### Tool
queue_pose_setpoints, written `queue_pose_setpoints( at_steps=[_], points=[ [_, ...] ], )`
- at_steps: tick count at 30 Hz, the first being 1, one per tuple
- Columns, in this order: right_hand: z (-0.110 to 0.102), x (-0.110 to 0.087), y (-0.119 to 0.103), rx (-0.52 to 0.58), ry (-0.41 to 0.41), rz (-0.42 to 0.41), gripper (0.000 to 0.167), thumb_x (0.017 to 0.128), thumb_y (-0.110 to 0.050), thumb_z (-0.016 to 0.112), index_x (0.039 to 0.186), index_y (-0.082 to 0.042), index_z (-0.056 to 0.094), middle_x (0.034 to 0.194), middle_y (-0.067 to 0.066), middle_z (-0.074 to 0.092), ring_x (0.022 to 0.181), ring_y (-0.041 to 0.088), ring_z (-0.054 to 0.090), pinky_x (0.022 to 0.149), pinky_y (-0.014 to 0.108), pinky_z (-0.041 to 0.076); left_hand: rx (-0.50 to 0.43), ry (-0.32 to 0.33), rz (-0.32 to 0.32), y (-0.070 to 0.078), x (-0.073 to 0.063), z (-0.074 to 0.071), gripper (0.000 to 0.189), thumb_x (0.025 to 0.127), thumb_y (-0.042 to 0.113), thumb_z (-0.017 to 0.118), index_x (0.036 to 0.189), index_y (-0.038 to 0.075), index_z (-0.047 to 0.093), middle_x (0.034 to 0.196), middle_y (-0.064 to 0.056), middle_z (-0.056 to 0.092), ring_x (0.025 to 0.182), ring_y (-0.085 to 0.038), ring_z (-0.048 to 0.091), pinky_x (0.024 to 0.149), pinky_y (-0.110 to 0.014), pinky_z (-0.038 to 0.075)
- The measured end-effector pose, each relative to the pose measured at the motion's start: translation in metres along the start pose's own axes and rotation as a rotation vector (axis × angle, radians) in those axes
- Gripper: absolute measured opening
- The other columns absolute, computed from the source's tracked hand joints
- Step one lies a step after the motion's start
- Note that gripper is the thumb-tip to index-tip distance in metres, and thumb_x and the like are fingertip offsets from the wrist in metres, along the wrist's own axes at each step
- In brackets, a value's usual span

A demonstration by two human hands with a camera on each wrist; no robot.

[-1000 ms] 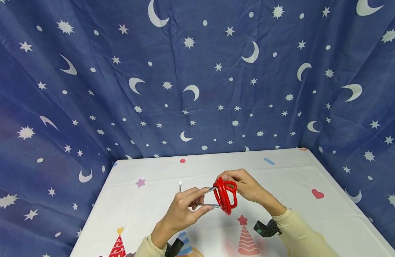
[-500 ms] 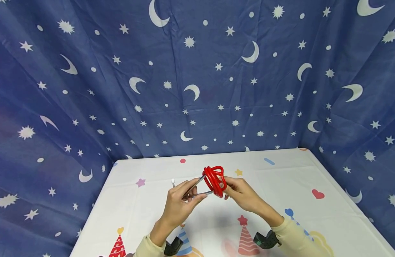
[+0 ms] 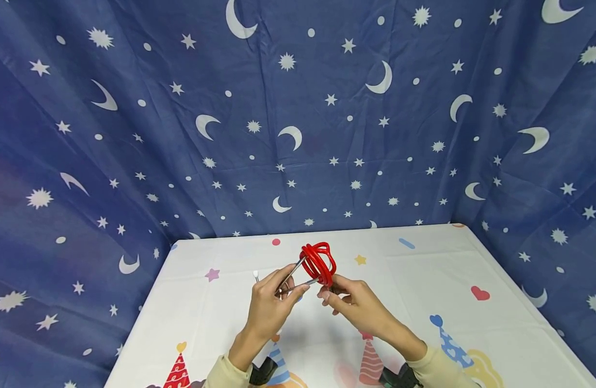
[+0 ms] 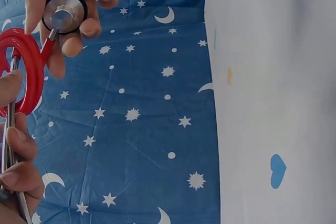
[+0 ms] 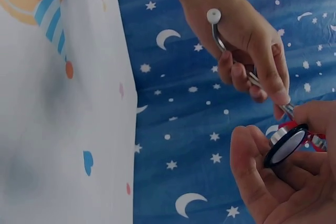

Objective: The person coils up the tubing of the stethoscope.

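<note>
A stethoscope with red tubing (image 3: 322,267) wound into a coil is held up over the table. My left hand (image 3: 269,307) grips its metal ear tubes, whose far ends run into the coil. One white ear tip (image 5: 213,16) sticks out past that hand in the right wrist view. My right hand (image 3: 361,307) is at the near lower side of the coil, thumb and fingers around the tubing end by the chest piece (image 4: 64,17). The round chest piece, dark-rimmed with a pale face, lies against the right fingers. In the head view it is hidden.
Below the hands is a table with a white cloth (image 3: 220,302) printed with party hats, stars and hearts. A dark blue curtain (image 3: 298,178) with moons and stars stands behind it and at both sides. Black devices (image 3: 263,372) sit on the wrists.
The stethoscope has moved left and away from me, its ear tubes tilting up. My right hand has gone from the coil's far upper side to its near lower side. The left hand keeps its grip.
</note>
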State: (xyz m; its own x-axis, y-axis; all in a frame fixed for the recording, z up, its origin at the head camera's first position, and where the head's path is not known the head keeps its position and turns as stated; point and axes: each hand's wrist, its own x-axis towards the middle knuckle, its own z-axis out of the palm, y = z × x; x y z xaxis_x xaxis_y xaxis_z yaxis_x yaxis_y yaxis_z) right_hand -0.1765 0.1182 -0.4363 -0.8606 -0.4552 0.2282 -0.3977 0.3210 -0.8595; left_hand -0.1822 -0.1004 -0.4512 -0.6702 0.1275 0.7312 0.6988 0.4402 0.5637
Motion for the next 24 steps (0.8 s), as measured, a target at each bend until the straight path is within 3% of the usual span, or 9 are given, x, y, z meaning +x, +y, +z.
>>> queue_pose_setpoints(
  at_steps=[4, 8, 14, 19, 24],
  points=[
    [0.0016, -0.0031, -0.0016, 0.034, 0.005, -0.005, 0.039, 0.097, -0.021, 0.062, 0.133, -0.005, 0.055, 0.105, 0.008, 0.07, 0.085, 0.019, 0.07, 0.066, 0.028, 0.059, 0.012, 0.017, -0.002, -0.0028, -0.0013, 0.0011, 0.045, 0.079, 0.015, 0.082, 0.118, -0.002, 0.067, 0.069, 0.004, 0.059, 0.053, -0.007, 0.047, 0.049, -0.01, 0.037],
    [0.002, -0.004, -0.0008, 0.065, 0.018, -0.032, 0.048, 0.094, -0.017, 0.067, 0.138, -0.008, 0.049, 0.107, 0.009, 0.07, 0.085, 0.009, 0.068, 0.068, 0.029, 0.059, 0.019, 0.032, -0.029, -0.0039, -0.0018, 0.0015, 0.045, 0.079, 0.015, 0.082, 0.118, -0.001, 0.067, 0.069, 0.004, 0.058, 0.055, -0.002, 0.045, 0.049, -0.011, 0.037],
    [0.0035, -0.0052, 0.0008, 0.118, 0.056, -0.088, 0.054, 0.087, -0.009, 0.073, 0.133, -0.01, 0.045, 0.106, 0.009, 0.068, 0.087, 0.007, 0.068, 0.073, 0.027, 0.058, -0.005, 0.033, -0.064, -0.0027, -0.0011, 0.0002, 0.044, 0.08, 0.017, 0.082, 0.12, 0.002, 0.067, 0.069, 0.004, 0.059, 0.055, -0.001, 0.045, 0.047, -0.011, 0.038],
    [0.002, -0.0071, 0.0003, 0.227, 0.026, -0.229, 0.046, 0.089, 0.01, 0.061, 0.131, -0.004, 0.048, 0.106, 0.014, 0.065, 0.087, 0.011, 0.067, 0.07, 0.03, 0.059, -0.024, 0.038, -0.098, 0.0, 0.0005, -0.0012, 0.044, 0.079, 0.016, 0.082, 0.118, 0.003, 0.068, 0.069, 0.004, 0.06, 0.054, 0.001, 0.044, 0.047, -0.012, 0.038],
    [-0.0013, -0.0082, 0.0039, 0.287, 0.037, -0.334, 0.036, 0.094, 0.012, 0.053, 0.129, 0.002, 0.052, 0.101, 0.017, 0.067, 0.088, 0.011, 0.067, 0.063, 0.03, 0.057, -0.035, 0.033, -0.147, 0.0053, 0.0014, 0.0003, 0.043, 0.075, 0.01, 0.084, 0.114, -0.001, 0.068, 0.068, 0.001, 0.061, 0.054, 0.0, 0.044, 0.047, -0.014, 0.039]
  ],
)
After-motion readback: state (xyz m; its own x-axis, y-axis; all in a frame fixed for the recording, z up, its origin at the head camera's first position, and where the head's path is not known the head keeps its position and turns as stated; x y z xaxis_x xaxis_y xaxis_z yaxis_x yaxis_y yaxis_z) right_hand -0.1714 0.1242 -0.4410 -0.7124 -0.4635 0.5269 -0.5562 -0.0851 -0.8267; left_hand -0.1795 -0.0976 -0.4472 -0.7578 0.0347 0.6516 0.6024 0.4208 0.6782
